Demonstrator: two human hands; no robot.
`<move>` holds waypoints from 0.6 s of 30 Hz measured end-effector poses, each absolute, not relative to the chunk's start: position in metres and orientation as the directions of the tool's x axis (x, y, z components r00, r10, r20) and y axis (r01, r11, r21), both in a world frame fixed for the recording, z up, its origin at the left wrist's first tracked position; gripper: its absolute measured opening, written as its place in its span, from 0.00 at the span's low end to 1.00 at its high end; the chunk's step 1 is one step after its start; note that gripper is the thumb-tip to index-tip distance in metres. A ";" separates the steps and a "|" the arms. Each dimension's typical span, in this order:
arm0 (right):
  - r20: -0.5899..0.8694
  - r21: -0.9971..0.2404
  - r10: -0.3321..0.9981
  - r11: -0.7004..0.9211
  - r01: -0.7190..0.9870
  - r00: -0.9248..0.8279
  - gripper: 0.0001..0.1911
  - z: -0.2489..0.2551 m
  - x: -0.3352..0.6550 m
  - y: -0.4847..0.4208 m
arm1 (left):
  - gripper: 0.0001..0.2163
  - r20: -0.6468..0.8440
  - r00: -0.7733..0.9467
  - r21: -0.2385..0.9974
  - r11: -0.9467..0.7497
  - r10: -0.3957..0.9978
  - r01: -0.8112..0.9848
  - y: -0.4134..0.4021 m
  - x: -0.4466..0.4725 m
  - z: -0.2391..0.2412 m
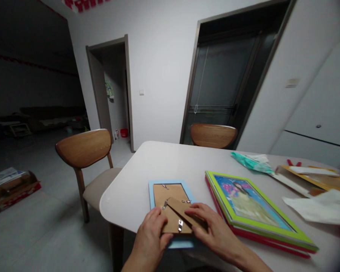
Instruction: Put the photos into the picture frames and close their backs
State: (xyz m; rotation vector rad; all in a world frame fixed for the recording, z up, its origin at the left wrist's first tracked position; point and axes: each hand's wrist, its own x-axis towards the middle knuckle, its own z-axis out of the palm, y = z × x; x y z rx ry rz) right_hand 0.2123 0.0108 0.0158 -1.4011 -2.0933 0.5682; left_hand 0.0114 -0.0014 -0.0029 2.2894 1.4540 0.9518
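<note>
A light blue picture frame point(151, 190) lies face down at the table's near edge, its brown backing board point(164, 192) showing. Small metal clips sit on the board, and a narrow brown stand leg point(178, 205) lies slanted across it, hinged near its upper end. My left hand point(153, 230) grips the frame's lower left side, fingertips on the board and thumb by its lower edge. At the lower right, my right hand point(206, 226) is closed around the stand leg, with its fingers on top and thumb near the lower end.
To the right, a green picture frame point(229, 219) with a picture of a figure in a dress rests on red frames point(243, 234). Beyond are a teal wrapper point(249, 161), white paper point(314, 206) and an open carton point(294, 181). Wooden chairs point(85, 147) stand around the white table point(170, 158).
</note>
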 end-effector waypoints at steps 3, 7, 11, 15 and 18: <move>0.221 -0.561 0.927 0.376 0.738 -0.304 0.18 0.005 0.220 0.015 | 0.09 0.297 0.322 0.526 -0.435 0.899 0.731 0.001 0.022 -0.002; 0.277 -0.451 0.905 0.420 0.788 -0.324 0.18 -0.009 0.215 0.020 | 0.05 0.220 0.360 0.464 -0.422 0.907 0.779 0.000 0.022 -0.003; 0.313 -0.354 0.875 0.468 0.809 -0.369 0.16 -0.013 0.207 0.018 | 0.16 0.162 0.378 0.458 -0.409 0.911 0.789 -0.005 0.018 -0.006; 0.307 -0.318 0.868 0.480 0.818 -0.390 0.13 -0.004 0.196 0.014 | 0.11 0.134 0.387 0.457 -0.403 0.912 0.793 -0.006 0.012 -0.007; 0.302 -0.301 0.833 0.544 0.783 -0.463 0.11 0.002 0.185 0.013 | 0.10 0.140 0.380 0.463 -0.400 0.914 0.791 -0.003 0.006 -0.005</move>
